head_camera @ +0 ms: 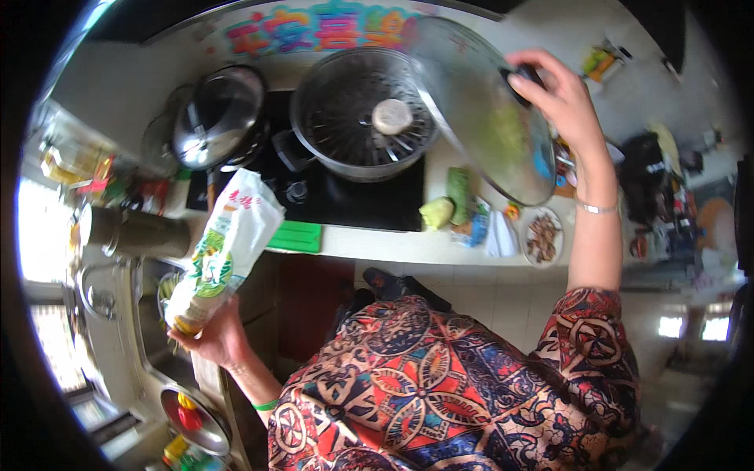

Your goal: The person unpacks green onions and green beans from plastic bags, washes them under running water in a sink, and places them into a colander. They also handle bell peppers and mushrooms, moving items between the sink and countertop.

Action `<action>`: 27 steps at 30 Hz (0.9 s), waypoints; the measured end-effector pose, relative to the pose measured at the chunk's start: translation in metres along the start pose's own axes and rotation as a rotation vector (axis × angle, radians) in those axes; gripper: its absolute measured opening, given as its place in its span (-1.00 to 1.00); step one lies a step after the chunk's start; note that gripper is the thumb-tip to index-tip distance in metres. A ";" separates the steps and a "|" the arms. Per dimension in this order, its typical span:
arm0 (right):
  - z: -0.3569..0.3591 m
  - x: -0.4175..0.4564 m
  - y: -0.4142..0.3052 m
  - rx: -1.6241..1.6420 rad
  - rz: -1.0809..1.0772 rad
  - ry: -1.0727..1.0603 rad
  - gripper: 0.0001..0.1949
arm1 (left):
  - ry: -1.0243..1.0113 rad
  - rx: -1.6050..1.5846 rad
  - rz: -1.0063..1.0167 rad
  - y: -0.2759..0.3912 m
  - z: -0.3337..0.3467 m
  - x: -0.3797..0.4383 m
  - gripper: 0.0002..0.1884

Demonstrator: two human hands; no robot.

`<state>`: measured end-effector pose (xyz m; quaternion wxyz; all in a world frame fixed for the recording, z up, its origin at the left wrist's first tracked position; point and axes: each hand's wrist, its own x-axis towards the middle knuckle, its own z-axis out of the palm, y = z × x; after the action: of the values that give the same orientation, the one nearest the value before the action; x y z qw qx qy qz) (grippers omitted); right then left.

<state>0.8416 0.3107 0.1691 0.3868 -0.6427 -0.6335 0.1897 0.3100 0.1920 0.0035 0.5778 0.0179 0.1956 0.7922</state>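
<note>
My left hand grips the lower end of a white plastic food bag printed with green and red, tilted up at the left. My right hand holds the black knob of a glass pot lid. The lid is raised and tilted at the right side of a large metal pot. A slotted steamer rack shows inside the pot. One round, pale item, perhaps a bun, sits on the rack. What is in the bag cannot be made out.
The pot stands on a black cooktop, with a lidded wok left of it. Green vegetable pieces and a plate of brown food lie on the right counter. A green board is at the front edge; a sink is left.
</note>
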 end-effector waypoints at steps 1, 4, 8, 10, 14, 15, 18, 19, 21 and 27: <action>-0.017 -0.025 0.008 0.050 0.128 0.037 -0.78 | 0.014 -0.013 0.004 0.000 0.001 0.005 -0.06; -0.063 -0.113 0.083 0.070 0.427 0.244 -0.74 | 0.002 0.015 -0.019 -0.005 0.013 0.022 -0.19; -0.096 -0.249 0.205 0.031 0.683 0.551 -0.74 | 0.007 0.098 -0.031 -0.012 0.024 0.046 -0.26; -0.108 -0.318 0.275 0.024 0.808 0.674 -0.74 | -0.010 0.075 -0.021 -0.014 0.028 0.055 -0.25; -0.113 -0.405 0.355 -0.346 1.111 0.844 -0.67 | -0.076 0.062 -0.036 -0.033 0.045 0.062 -0.21; -0.116 -0.415 0.359 -0.391 1.208 0.835 -0.63 | -0.069 0.090 -0.025 -0.036 0.048 0.066 -0.23; -0.129 -0.437 0.377 -0.668 1.391 0.829 -0.62 | -0.052 0.087 -0.072 -0.045 0.056 0.075 -0.20; -0.132 -0.444 0.384 -0.674 1.453 0.846 -0.64 | -0.053 0.085 -0.089 -0.046 0.056 0.078 -0.18; -0.142 -0.453 0.396 -0.693 1.573 0.873 -0.66 | -0.048 0.079 -0.121 -0.054 0.063 0.078 -0.16; -0.145 -0.462 0.440 -0.900 1.417 0.723 -0.68 | -0.094 0.104 -0.123 -0.082 0.091 0.076 -0.17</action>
<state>1.1840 -0.1255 -0.1783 0.0673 -0.9917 0.0549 -0.0949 0.3823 0.3093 0.0455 0.6321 0.0731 0.2096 0.7424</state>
